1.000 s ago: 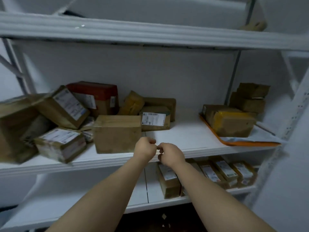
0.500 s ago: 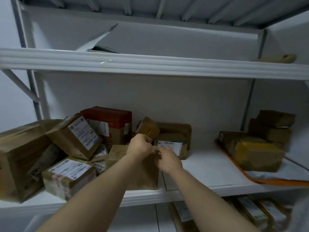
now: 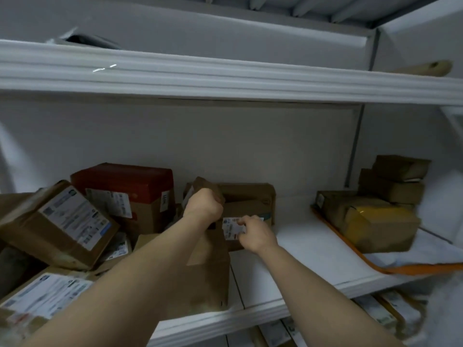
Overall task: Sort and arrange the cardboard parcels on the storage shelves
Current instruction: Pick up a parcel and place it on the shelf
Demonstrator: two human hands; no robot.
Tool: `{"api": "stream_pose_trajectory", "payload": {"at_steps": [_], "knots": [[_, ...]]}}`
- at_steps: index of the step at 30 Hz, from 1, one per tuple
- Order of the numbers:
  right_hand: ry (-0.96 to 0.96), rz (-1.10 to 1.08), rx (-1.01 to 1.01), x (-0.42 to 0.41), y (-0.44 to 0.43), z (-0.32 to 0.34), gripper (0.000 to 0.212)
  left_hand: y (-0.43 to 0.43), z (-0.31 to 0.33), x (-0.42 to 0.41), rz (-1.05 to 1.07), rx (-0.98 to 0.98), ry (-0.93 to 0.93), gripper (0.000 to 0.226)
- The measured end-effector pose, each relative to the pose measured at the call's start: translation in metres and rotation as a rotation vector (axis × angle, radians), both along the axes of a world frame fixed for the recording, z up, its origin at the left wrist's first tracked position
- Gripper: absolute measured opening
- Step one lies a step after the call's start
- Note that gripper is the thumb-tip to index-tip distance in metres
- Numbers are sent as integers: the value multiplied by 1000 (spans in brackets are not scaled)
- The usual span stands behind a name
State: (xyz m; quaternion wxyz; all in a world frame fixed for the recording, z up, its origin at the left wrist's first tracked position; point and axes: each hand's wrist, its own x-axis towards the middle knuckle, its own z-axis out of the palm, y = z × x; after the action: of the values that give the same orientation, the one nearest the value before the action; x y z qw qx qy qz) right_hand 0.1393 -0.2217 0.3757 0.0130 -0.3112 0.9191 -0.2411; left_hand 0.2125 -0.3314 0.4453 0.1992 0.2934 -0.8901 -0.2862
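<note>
Cardboard parcels crowd the left half of the middle shelf. My left hand is raised in a fist against a small tilted brown parcel, its fingers curled round the parcel's lower edge. My right hand grips the front of a low parcel with a white label. A plain brown box stands at the shelf's front edge under my left forearm. Behind the hands lies a wide brown box; a red-topped box stands further left.
Labelled parcels lie piled and tilted at far left. At the right, taped brown parcels sit on an orange-edged sheet, with two stacked boxes behind. The upper shelf's beam runs overhead. More parcels fill the shelf below.
Both hands rose from the shelf's front edge and reached deeper, the left onto the small tilted parcel, the right onto the labelled one. The view tilted upward and moved closer.
</note>
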Motion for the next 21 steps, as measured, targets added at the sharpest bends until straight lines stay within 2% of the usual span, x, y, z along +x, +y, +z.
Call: {"api": "stream_pose_trajectory", "payload": {"at_steps": [6,9,11,16,20,21], "knots": [[18,8,-2,-52,-9,-2,45,-2,11,-45,-3,-96,-94,19],[11,9,-6,-88,-5,-1,34,10,13,-83,-18,-137,-147,23],[7,24,1,-116,3,1,29,18,13,-111,-34,-150,-214,17],[13,5,34,-185,19,7,33,26,4,-169,-71,-204,-371,28],[12,35,67,-231,19,3,52,33,-7,-193,-86,-200,-438,13],[22,62,79,-239,16,2,56,36,-7,-195,-78,-182,-473,17]]}}
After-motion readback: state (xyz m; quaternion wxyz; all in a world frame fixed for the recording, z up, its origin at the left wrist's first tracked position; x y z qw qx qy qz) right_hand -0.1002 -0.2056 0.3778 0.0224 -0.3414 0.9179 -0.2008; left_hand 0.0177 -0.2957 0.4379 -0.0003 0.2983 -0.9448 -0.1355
